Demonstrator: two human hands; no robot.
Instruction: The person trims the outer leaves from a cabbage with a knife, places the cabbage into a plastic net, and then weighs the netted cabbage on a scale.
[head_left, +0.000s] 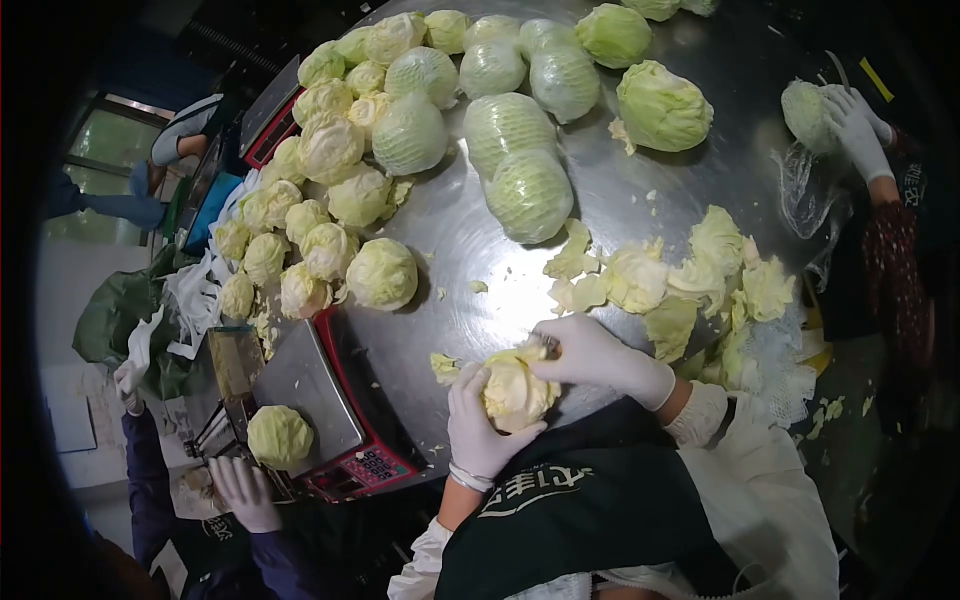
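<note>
A small pale-yellow cabbage (pixel 517 392) is held low over the near edge of the metal table. Round its left side and underside curl the white-gloved fingers of my left hand (pixel 482 425). My right hand (pixel 600 358), also gloved, is closed at the upper right of this cabbage; a small greyish thing shows at its fingertips, and I cannot tell what it is. A torn leaf (pixel 445 368) lies just left of the cabbage. Beyond my right hand are loose leaves (pixel 635 275) stripped from cabbages.
Bare cabbages (pixel 382 274) crowd the table's left, with wrapped ones (pixel 528 196) in the middle. A red scale (pixel 345 400) stands left of me. A co-worker's hand (pixel 245 495) is near a cabbage (pixel 280 437) on it. At right, another person's gloved hands (pixel 858 125) hold a netted cabbage (pixel 808 115).
</note>
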